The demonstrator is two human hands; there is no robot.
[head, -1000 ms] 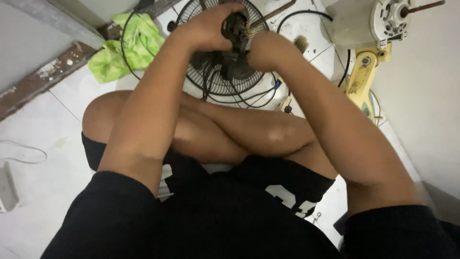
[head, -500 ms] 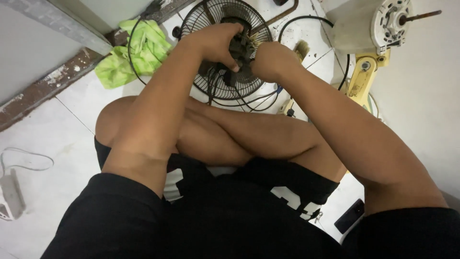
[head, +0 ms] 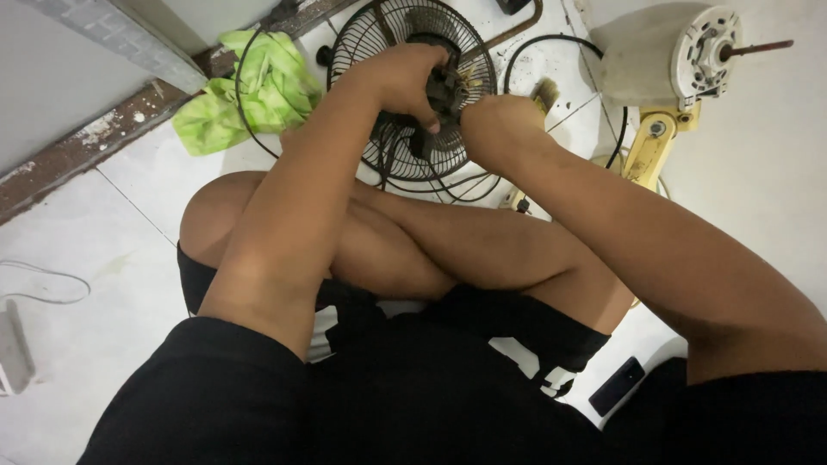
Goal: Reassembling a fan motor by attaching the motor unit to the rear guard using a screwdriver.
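While both forearms are reaching out over the crossed knees, the left hand is wrapping closed around a small dark motor part, and the right hand is curling tight against that same part from the other side; its fingers are turned away, so what they are pinching cannot be told. Directly beneath the hands, a round black wire fan guard is lying flat, its thin ribs fanning out, and loose black cables are trailing from under the wrists toward the knees. Left of the left hand, a crumpled bright green cloth is sitting soft and folded. Right of the right hand, a cream fan motor housing with a bare metal shaft is resting on a yellow stand. Everything is lying on a pale tiled floor, smooth and slightly dusty, with a worn dark threshold strip running beyond the cloth.
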